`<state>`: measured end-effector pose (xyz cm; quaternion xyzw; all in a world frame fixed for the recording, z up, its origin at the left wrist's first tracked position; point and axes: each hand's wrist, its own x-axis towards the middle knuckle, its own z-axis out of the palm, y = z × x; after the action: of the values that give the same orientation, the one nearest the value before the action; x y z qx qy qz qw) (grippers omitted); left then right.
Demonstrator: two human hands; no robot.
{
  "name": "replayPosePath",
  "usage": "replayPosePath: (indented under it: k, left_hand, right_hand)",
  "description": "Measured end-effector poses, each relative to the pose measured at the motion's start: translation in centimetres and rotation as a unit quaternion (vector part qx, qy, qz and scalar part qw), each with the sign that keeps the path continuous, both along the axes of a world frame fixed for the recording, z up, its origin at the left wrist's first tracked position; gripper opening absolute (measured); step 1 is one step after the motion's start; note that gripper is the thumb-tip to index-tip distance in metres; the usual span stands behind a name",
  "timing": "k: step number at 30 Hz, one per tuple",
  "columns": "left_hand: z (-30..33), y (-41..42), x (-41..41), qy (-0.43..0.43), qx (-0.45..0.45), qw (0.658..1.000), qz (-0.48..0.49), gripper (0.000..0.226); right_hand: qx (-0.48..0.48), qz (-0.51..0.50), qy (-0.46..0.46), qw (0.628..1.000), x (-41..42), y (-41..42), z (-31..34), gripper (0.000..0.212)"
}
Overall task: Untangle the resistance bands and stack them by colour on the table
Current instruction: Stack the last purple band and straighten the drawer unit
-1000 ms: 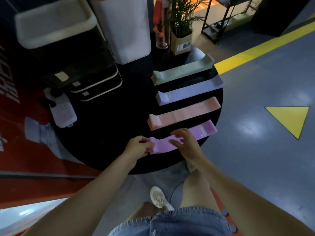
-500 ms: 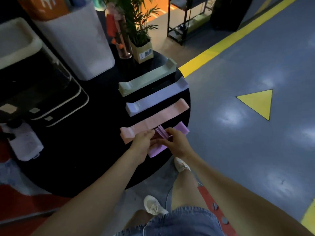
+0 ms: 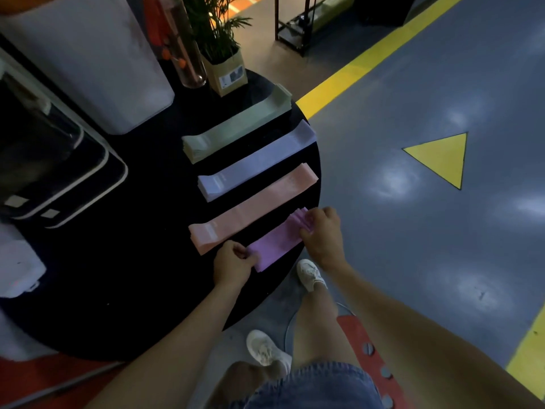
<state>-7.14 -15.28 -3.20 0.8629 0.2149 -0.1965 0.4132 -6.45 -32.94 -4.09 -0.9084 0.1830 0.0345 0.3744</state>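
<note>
- The left hand (image 3: pixel 231 262) pinches the near end of the purple bands (image 3: pixel 277 245) and the right hand (image 3: pixel 323 231) grips their far end, probably to square the pile flat at the worktop (image 3: pixel 132 276) edge.
- Just beyond the hands lies the pink stack (image 3: pixel 253 209), parallel, so colours stay separate.
- Further on sit the lilac stack (image 3: pixel 256 163) and then the green stack (image 3: pixel 236 128), each apart from its neighbour, suggesting sorting is nearly finished.

We stand on a grey glossy floor (image 3: pixel 413 261) beside a round black table (image 3: pixel 124 290). Right of the table a yellow triangle (image 3: pixel 442 156) is painted; beyond the table, a yellow line (image 3: pixel 368 60) and a dark metal rack (image 3: pixel 295 25).
</note>
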Motion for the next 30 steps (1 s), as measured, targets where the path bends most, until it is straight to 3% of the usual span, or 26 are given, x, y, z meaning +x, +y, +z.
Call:
replayPosePath:
  k: [4,6,11,15,23,30]
  left_hand:
    - [0.3,-0.4,0.1,0.019,0.007,1.0,0.022,0.03]
    - [0.4,-0.5,0.5,0.037,0.011,0.999,0.023,0.035]
    - [0.5,-0.6,1.2,0.085,0.008,0.996,0.009,0.028]
    - [0.4,-0.6,0.9,0.09,-0.007,0.996,-0.003,0.027]
    - [1.0,0.2,0.3,0.067,-0.052,0.996,-0.024,0.02]
    - [5.1,3.2,1.6,0.003,-0.083,0.996,0.02,0.03]
  right_hand:
    - [0.006,0.005,0.045,0.999,0.7,-0.6,-0.3,0.054]
    - [0.029,0.015,0.076,0.997,1.1,-1.0,-0.5,0.056]
    - [0.014,0.039,0.109,0.993,2.0,-1.3,-0.4,0.021]
    - [0.012,0.048,0.131,0.99,2.5,-1.2,0.2,0.01]
    - [0.042,0.063,0.134,0.988,1.6,-1.1,0.8,0.013]
    - [0.094,0.076,0.049,0.991,2.9,0.7,5.6,0.014]
